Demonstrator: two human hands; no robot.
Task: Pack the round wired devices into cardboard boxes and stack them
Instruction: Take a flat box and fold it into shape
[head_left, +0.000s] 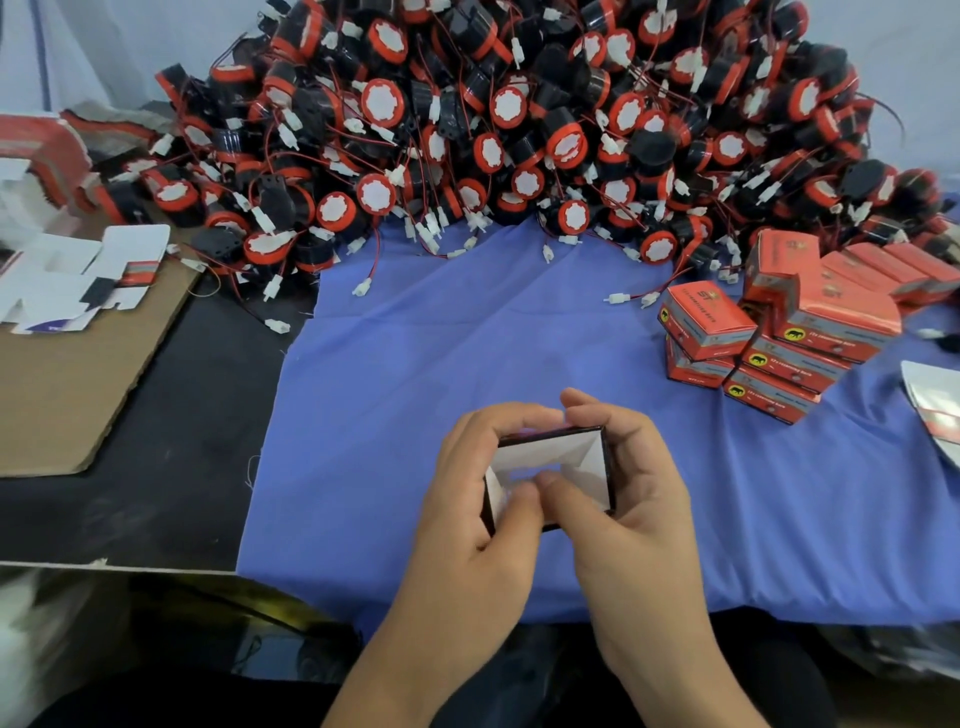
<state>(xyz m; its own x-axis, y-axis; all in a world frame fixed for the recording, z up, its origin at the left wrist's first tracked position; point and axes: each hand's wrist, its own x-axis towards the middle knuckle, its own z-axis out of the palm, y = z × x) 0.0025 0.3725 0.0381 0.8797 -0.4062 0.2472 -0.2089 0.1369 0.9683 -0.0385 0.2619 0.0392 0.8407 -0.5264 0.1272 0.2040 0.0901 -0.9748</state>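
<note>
Step in hand: I'd judge this to be box-forming. The carton is being squared up and its inner flaps pressed in, and no device is inside it yet.
Cardboard box (563, 460): lower centre of the frame, held just above the blue cloth (441, 364). Its open mouth faces up towards the camera, showing a white inside and dark edges.
Left hand (475, 488): wrapped round the box's left side, fingers curled over the far edge and thumb tucked into the opening.
Right hand (631, 483): clamped on the right side, fingertips on the far rim. Its thumb is inside the opening, touching the left thumb over a flap.
Round wired devices (519, 130): a big black-and-red heap across the upper half of the frame, with wires and white plugs trailing onto the cloth. It lies well apart from the hands.
Packed boxes (779, 338): red cartons stacked loosely at the right of the frame, near the heap's edge.
Flat box blanks (78, 280): unfolded, at the left of the frame, on a brown cardboard sheet (67, 395).
Next move: probably one hand must let go and reach up to the heap for a single device. The tangled leads will likely need teasing free, and the wire folding in with the device.
Risk: the flap may spring back once a thumb lifts.
</note>
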